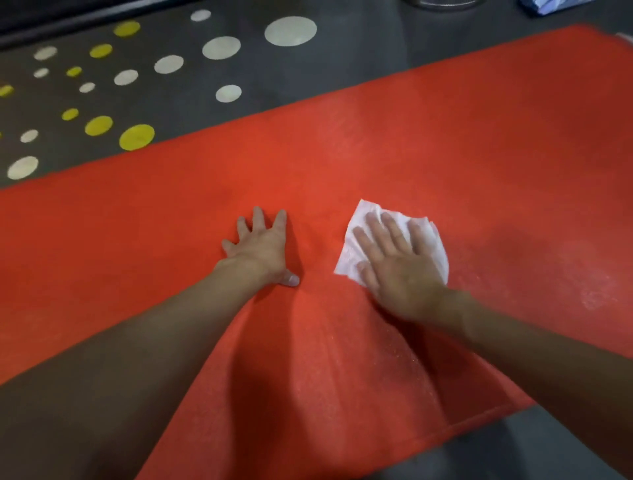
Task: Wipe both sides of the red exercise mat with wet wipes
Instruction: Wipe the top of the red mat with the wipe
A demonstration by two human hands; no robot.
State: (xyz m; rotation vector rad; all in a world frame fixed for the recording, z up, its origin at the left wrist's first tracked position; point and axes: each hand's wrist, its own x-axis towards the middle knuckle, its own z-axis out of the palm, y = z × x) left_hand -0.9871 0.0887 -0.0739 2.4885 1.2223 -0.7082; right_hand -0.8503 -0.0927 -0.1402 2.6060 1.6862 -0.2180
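Both flat, fingers straight: left hand [258,251] braces the red mat [479,137], right hand [400,270] presses the wet wipe [358,214] down. The mat's long axis runs near-left to far-right, its far end nearer the right hand.

Red mat [411,144] matt, finely grained foam, white wipe [356,233] soft crinkled cloth

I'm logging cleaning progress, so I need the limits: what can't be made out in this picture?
Head view:
Underside of the flat red exercise mat: faces down, so whether it has been wiped is unknown.
Mat's ends: run off the left and right frame edges.
Middle of the white wet wipe: covered by the right hand pressing it.
Round metal object and pale blue object: cropped by the top edge, unidentifiable.
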